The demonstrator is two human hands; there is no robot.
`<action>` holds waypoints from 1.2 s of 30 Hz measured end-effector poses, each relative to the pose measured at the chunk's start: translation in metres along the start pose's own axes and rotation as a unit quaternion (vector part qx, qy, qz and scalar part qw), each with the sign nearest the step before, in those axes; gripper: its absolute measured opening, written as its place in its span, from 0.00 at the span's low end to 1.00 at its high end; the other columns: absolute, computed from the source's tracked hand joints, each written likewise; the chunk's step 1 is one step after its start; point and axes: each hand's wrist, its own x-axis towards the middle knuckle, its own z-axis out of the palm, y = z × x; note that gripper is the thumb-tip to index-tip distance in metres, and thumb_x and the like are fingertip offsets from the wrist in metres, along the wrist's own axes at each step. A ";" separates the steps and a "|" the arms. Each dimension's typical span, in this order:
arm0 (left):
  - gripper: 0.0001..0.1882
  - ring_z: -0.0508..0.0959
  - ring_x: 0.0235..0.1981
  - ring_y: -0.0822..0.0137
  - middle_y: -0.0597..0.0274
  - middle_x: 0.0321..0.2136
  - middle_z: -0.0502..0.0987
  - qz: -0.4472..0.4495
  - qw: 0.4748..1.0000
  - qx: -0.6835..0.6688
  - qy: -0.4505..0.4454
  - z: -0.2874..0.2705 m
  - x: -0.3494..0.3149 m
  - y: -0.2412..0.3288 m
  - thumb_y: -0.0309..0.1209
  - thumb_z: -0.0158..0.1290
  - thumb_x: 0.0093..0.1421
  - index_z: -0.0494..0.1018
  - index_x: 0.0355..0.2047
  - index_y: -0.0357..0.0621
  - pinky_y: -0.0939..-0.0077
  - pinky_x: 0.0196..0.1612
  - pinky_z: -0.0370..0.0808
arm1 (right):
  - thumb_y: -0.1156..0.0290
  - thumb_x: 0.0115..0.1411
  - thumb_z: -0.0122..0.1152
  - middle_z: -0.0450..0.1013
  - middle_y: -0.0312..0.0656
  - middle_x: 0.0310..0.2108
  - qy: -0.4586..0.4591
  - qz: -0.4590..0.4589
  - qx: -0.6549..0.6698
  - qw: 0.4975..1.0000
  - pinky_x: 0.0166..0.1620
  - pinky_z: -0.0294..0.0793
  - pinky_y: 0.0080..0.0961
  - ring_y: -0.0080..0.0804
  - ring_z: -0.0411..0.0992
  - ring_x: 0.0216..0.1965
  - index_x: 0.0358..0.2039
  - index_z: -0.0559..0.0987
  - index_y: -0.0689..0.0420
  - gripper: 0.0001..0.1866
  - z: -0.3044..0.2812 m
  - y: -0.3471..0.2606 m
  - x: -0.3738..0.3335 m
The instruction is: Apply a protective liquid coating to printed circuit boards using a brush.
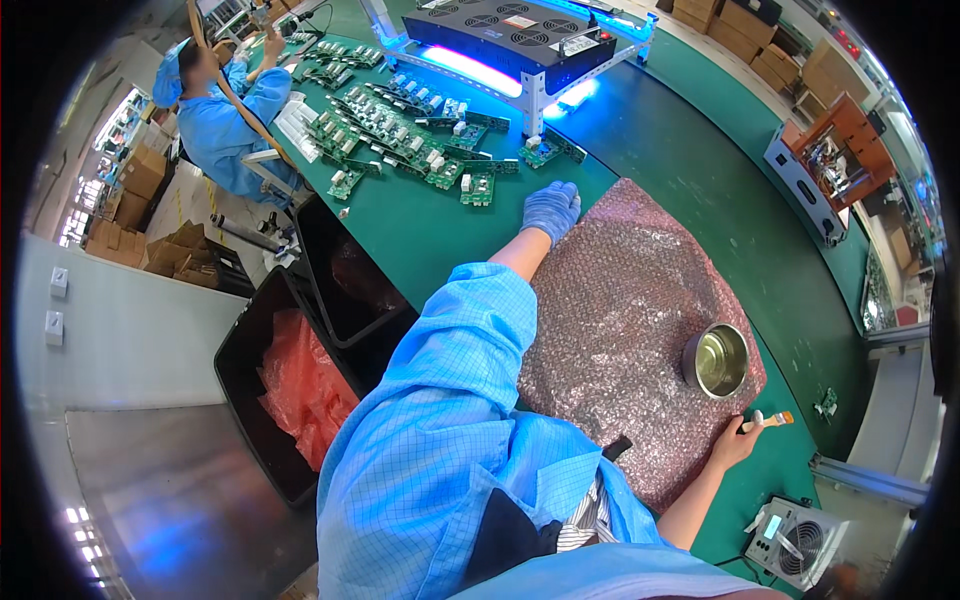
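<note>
My left hand (552, 212), in a blue glove, is reached out over the green table at the far left corner of a pinkish bubble-wrap sheet (620, 330). Its fingers look curled together, and whatever they may hold is hidden. Just beyond it lie several green circuit boards (478, 188). My right hand (738, 442) is closed around a small flat brush (778, 420), whose orange-brown bristle end points right. Near that hand, on the sheet, a round metal bowl (716, 360) holds a clear yellowish liquid.
Blue light glows under a fan-topped unit (510, 40) on a metal frame at the back. Black bins (290, 400), one with pink plastic, stand left. A fan-fronted box (800, 540) is near right; an orange-brown fixture (845, 160) is far right. Another person (225, 120) sits far left.
</note>
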 end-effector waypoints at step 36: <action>0.09 0.73 0.31 0.55 0.56 0.30 0.71 0.003 1.000 -0.004 0.008 -0.001 -0.001 0.001 0.39 0.42 0.52 0.66 0.29 0.48 0.60 0.32 0.70 | 0.72 0.50 0.51 0.67 0.51 0.40 -0.001 -0.002 -0.002 1.000 0.43 0.65 0.32 0.46 0.66 0.41 0.42 0.67 0.62 0.18 0.000 0.002 0.000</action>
